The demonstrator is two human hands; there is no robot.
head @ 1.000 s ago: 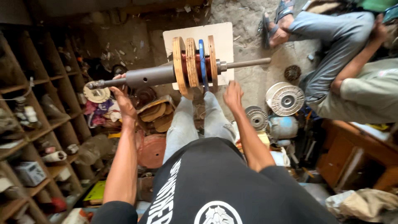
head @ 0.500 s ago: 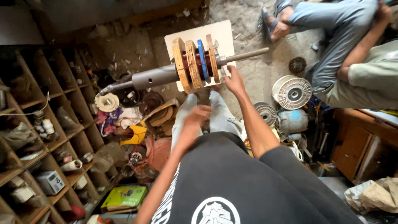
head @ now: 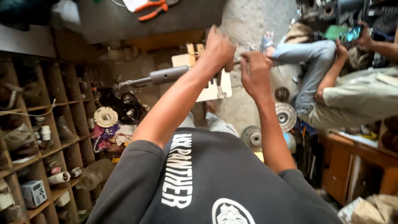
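grey steel shaft [head: 166, 76] lying left-to-right below both hands; left hand [head: 219, 49] gripping it, right hand [head: 255, 74] pinching nearby.

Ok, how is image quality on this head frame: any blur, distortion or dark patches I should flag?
Head view: motion blur smears both raised hands, left hand and right hand, so what they grip is unclear; the grey shaft reads softly; wide-angle distortion bends the wooden shelves; the top-left corner is dark; the concrete floor looks bright and washed out.

Wooden shelves [head: 49, 137], concrete floor [head: 248, 25] — wooden cabinet [head: 352, 166]
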